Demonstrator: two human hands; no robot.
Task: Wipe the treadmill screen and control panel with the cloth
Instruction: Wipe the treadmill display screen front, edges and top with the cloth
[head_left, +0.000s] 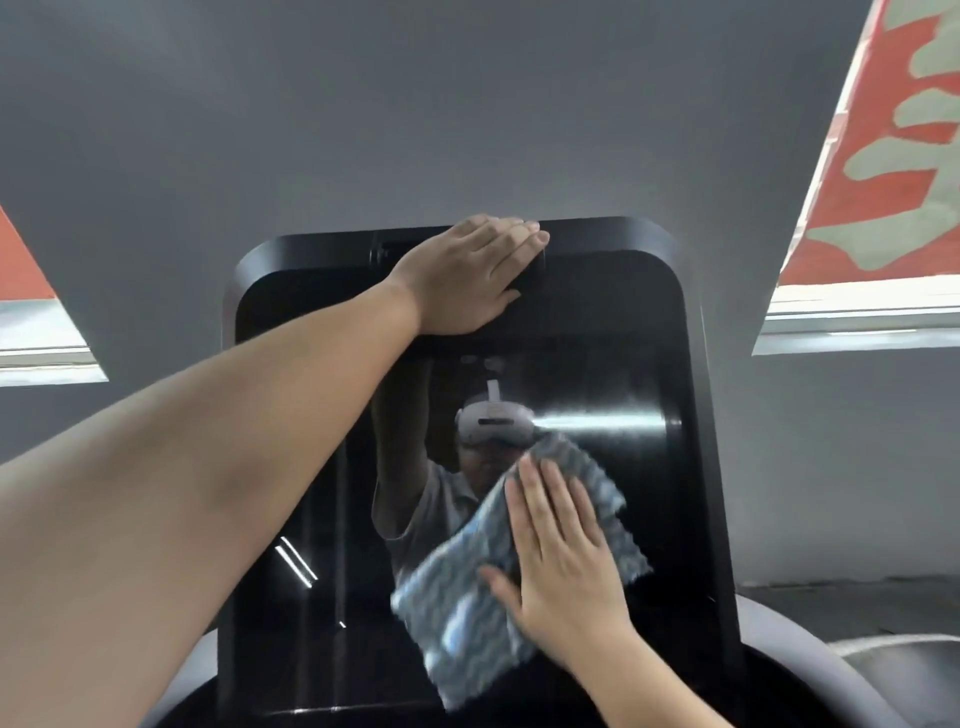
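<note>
Cloth (498, 582) under my flat right hand (563, 566) could slip off the screen (649, 493); flat left hand (470, 273) steadies its top.

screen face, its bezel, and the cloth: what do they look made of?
Screen: glossy black glass or hard plastic, can't tell which; it mirrors the person and light streaks.
Bezel: black moulded plastic by the look, semi-matte, soft highlights, rounded corners.
Cloth: soft grey-blue textile, likely microfibre; wavy ribbed pile, limp folds under the right hand.
</note>
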